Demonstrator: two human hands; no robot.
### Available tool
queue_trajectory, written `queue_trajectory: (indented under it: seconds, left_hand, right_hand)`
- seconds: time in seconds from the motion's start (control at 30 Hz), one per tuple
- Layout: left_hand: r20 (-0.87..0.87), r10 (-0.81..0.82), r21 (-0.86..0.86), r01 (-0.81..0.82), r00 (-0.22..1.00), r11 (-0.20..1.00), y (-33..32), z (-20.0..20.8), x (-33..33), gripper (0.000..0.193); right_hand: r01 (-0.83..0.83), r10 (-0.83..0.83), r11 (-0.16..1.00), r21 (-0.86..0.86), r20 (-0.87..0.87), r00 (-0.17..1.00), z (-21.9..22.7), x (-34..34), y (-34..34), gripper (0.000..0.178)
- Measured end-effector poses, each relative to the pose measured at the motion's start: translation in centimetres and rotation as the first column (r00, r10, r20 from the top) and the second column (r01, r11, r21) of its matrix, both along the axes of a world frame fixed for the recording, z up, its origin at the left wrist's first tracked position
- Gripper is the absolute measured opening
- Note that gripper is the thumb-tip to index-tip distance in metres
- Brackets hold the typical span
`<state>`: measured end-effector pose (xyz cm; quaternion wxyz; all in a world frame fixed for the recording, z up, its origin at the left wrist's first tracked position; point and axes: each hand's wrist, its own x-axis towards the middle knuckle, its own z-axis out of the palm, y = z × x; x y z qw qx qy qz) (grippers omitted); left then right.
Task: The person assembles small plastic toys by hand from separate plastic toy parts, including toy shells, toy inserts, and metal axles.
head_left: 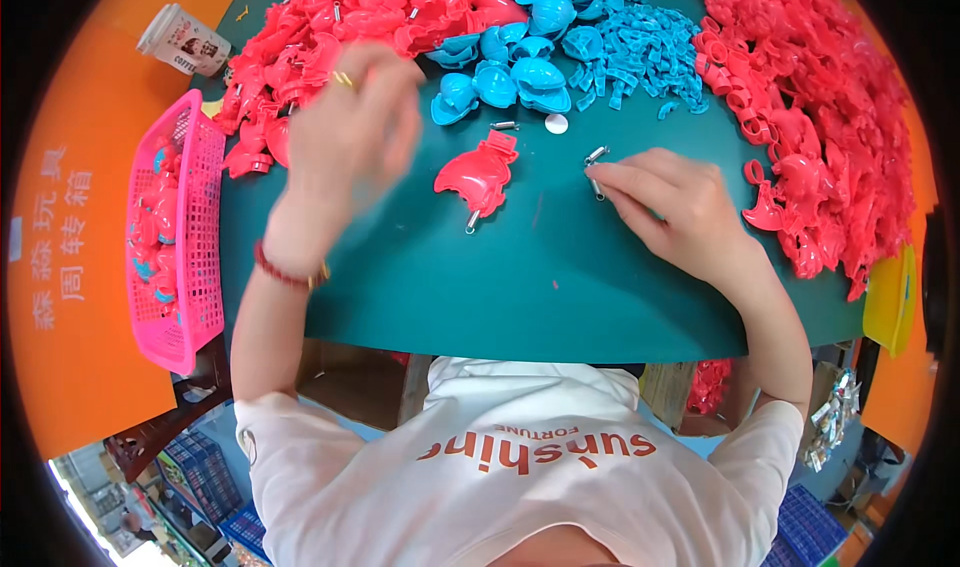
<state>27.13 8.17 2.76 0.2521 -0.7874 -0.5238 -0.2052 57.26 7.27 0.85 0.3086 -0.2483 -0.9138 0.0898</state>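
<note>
Desk [540, 297]: dark green top, across the middle of the frame.

Right hand [690, 207]: right of centre; fingers bent, the tips at two small metal springs [597, 155] on the desk; whether they grasp one or merely touch cannot be told.

Left hand [350, 132]: upper left of centre, blurred, before the red pile [400, 12]; fingers curled, whether grasping anything or released cannot be told. Ring on one finger, red bracelet [285, 267] at the wrist.

Red plastic piece [475, 177]: one, glossy, curved, centre of frame, lying on the desk between the hands; a single spring [472, 223] at its lower end.

Loose spring [505, 126]: one, above the red piece. White disc [557, 124]: one, just right of that spring.

Blue cap-shaped parts [496, 84]: a group, top centre. Small blue pieces [640, 52]: heap, to their right.

Second red heap [820, 117]: large, upper right.

Pink basket [208, 237]: left edge, holding red and blue parts. Paper cup [185, 42]: upper left, tilted in view. Yellow container [890, 302]: right edge.
</note>
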Motion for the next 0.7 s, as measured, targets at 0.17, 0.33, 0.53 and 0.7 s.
queue_trajectory:
  seconds: [0.17, 0.33, 0.53, 0.7]
  left_hand:
    - [0.423, -0.098, -0.536, 0.336, 0.901, 0.775, -3.7, 0.4, 2.9, 0.044]
    - [0.478, -0.073, -0.635, 0.402, 0.875, 0.660, -1.4, 0.0, 3.2, 0.039]
    - [0.749, 0.089, -0.542, 0.528, 0.657, 0.654, -1.9, -0.3, 3.0, 0.023]
    - [0.771, 0.626, -0.423, 0.828, 0.116, 0.369, -2.0, -0.3, 4.7, 0.023]
  right_hand:
    - [0.091, -0.099, 0.989, -0.117, -0.064, 0.993, -0.1, 0.3, -0.1, 0.021]
    - [0.105, -0.108, 0.992, -0.074, -0.047, 0.993, 0.2, -0.4, -0.5, 0.018]
    - [0.476, -0.480, 0.867, -0.149, 0.012, 0.877, 1.3, 4.3, 1.7, 0.015]
    - [0.479, -0.477, 0.872, -0.098, 0.044, 0.878, -0.4, 5.8, 5.8, 0.014]
